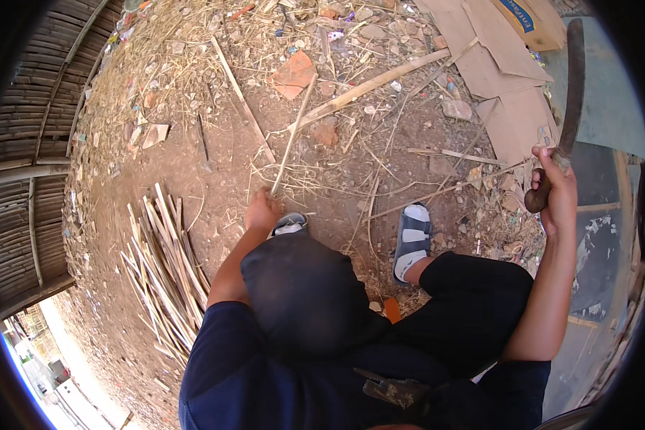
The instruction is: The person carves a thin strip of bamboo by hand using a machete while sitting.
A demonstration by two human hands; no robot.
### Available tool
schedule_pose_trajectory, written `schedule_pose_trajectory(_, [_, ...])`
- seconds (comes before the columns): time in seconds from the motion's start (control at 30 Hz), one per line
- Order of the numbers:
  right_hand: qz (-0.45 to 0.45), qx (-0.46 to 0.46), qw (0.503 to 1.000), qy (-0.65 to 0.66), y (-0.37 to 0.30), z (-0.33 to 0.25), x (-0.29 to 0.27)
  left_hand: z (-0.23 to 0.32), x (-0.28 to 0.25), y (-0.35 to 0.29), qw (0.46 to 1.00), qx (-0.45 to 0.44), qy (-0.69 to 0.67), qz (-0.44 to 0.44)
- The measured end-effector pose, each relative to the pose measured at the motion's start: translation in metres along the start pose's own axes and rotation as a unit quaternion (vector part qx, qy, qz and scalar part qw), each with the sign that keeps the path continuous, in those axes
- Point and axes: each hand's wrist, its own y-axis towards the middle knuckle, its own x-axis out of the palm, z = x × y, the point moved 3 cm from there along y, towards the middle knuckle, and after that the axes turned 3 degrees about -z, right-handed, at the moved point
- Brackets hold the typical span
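Observation:
My right hand [557,186] is raised at the right, closed round the curved wooden handle of a machete [572,93]. Its long dark blade points up and away from me. Low beside my left foot, my left hand [264,209] is closed at the near end of a thin bamboo strip [294,136]. That strip slants away over the dirt toward a broken orange tile [294,74]. To the left of my left arm lies a loose pile of split bamboo strips [166,265]. My left fingers are partly hidden from above.
A longer bamboo piece [369,92] and another strip [242,97] lie ahead among straw and rubble. Flattened cardboard [505,86] is at the far right, beside a dark panel [602,215]. A slatted bamboo wall [32,129] stands at left. My sandalled right foot [413,244] rests on the dirt.

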Motion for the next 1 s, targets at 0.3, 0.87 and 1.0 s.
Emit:
schedule_pose_trajectory(0.3, [-0.022, -0.008, 0.999, -0.037, -0.011, -0.007, 0.01, 0.041, -0.099, -0.011, 0.972, 0.081, -0.211, 0.07])
schedule_pose_trajectory(0.87, [-0.25, -0.162, 0.954, 0.033, -0.079, -0.087, 0.116, 0.227, -0.33, -0.111, 0.899, 0.236, -0.357, -0.092])
schedule_pose_trajectory(1.0, [-0.288, -0.201, 0.935, 0.041, -0.091, -0.092, 0.122, 0.212, -0.338, -0.127, 0.897, 0.218, -0.37, -0.102])
